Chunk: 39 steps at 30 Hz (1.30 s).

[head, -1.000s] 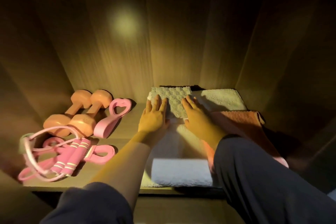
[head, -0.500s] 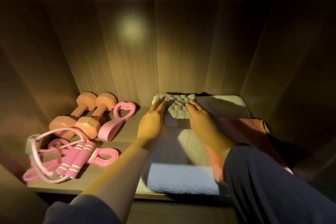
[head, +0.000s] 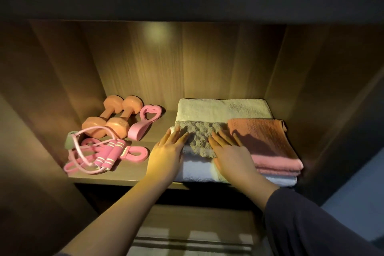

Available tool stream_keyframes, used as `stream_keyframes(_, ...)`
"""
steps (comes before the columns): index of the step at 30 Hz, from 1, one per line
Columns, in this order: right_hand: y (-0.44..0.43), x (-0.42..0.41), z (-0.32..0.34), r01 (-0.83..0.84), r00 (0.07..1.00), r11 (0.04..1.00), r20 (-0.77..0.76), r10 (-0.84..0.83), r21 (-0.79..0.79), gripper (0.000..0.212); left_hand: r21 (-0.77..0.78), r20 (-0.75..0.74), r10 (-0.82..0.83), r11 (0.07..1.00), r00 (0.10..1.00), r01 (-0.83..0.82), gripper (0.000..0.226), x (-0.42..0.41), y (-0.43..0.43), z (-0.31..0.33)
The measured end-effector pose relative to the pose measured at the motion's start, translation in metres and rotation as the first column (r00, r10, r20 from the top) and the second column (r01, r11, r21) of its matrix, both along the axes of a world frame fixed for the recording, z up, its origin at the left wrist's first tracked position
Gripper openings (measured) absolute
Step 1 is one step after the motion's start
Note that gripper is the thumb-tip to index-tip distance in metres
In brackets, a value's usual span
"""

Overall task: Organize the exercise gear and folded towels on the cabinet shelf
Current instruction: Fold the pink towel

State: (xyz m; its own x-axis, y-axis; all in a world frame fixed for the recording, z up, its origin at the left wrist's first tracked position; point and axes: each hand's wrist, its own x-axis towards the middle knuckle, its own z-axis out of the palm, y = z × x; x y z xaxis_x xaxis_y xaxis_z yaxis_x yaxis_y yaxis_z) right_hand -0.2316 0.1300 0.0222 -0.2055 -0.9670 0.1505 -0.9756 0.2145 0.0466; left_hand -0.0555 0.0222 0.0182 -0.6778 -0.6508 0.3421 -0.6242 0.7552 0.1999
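Observation:
A small grey waffle-textured towel (head: 200, 138) lies on top of a large folded white towel (head: 222, 108) on the right half of the cabinet shelf (head: 133, 174). My left hand (head: 167, 151) lies flat with straight fingers against the grey towel's left edge. My right hand (head: 230, 155) lies flat on its right edge. A folded pink towel (head: 270, 145) sits just right of my right hand. On the left stand two orange dumbbells (head: 113, 117), a pink heart-shaped grip trainer (head: 144, 123) and a pink skipping rope with resistance bands (head: 99, 155).
The shelf is a wooden box with side walls (head: 52, 93) close on both sides, a back panel and a dark board (head: 187, 6) above. A lower shelf shows below the front edge. A strip of bare shelf runs between the exercise gear and the towels.
The camera has pulled back and up, so more of the shelf shows. Both hands have drawn toward the front with the grey towel, which now lies nearer the front of the white towel.

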Motion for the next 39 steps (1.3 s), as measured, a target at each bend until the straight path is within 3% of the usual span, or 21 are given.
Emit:
stream_keyframes(4,0.013,0.014,-0.001,-0.015,1.000,1.000,-0.003,0.015,0.005,0.062,-0.056,0.097,-0.039,0.997,0.995,0.044,0.055,0.012,0.015,-0.008)
stream_keyframes(11,0.014,0.024,0.005,0.027,0.998,0.997,0.063,-0.032,0.075,0.065,0.068,0.242,0.012,0.997,0.970,-0.029,0.063,0.007,0.019,-0.008)
stream_keyframes(15,0.005,0.022,0.022,0.036,0.953,0.999,0.300,-0.039,0.015,0.057,-0.020,0.132,0.023,1.000,0.991,-0.021,0.060,0.008,0.018,0.010)
stream_keyframes(17,-0.005,0.018,0.027,0.035,0.944,0.998,0.327,-0.052,0.059,0.058,-0.040,0.068,0.047,0.998,0.997,-0.045,0.056,0.003,0.013,0.015)
stream_keyframes(20,-0.022,0.014,0.027,0.025,0.935,0.989,0.347,-0.074,0.145,0.061,0.054,0.106,0.009,0.998,0.994,-0.015,0.056,-0.018,0.002,0.016)
stream_keyframes(23,-0.028,0.012,0.014,0.027,0.962,0.978,0.260,-0.081,0.206,0.061,0.189,0.198,-0.089,0.981,0.976,0.051,0.058,-0.035,-0.004,0.009)
stream_keyframes(26,-0.022,0.010,-0.007,0.080,0.986,0.974,0.124,-0.108,0.211,0.062,0.202,0.257,-0.107,0.978,0.961,0.055,0.058,-0.039,-0.006,-0.008)
stream_keyframes(31,-0.027,0.013,-0.016,0.160,0.976,0.968,0.114,-0.184,0.193,0.063,0.146,0.279,-0.034,0.989,0.960,-0.008,0.064,-0.041,-0.012,-0.019)
stream_keyframes(34,-0.027,0.015,-0.014,0.181,0.971,0.961,0.120,-0.208,0.208,0.064,0.219,0.267,0.034,0.971,0.963,-0.095,0.069,-0.042,-0.012,-0.017)
stream_keyframes(37,-0.028,0.012,-0.001,0.138,0.955,0.953,0.220,-0.200,0.269,0.062,0.263,0.294,0.107,0.946,0.950,-0.188,0.071,-0.045,-0.010,-0.009)
stream_keyframes(39,-0.028,0.003,0.015,0.060,0.904,0.954,0.389,-0.177,0.295,0.058,0.222,0.339,0.135,0.950,0.931,-0.218,0.072,-0.046,-0.009,0.000)
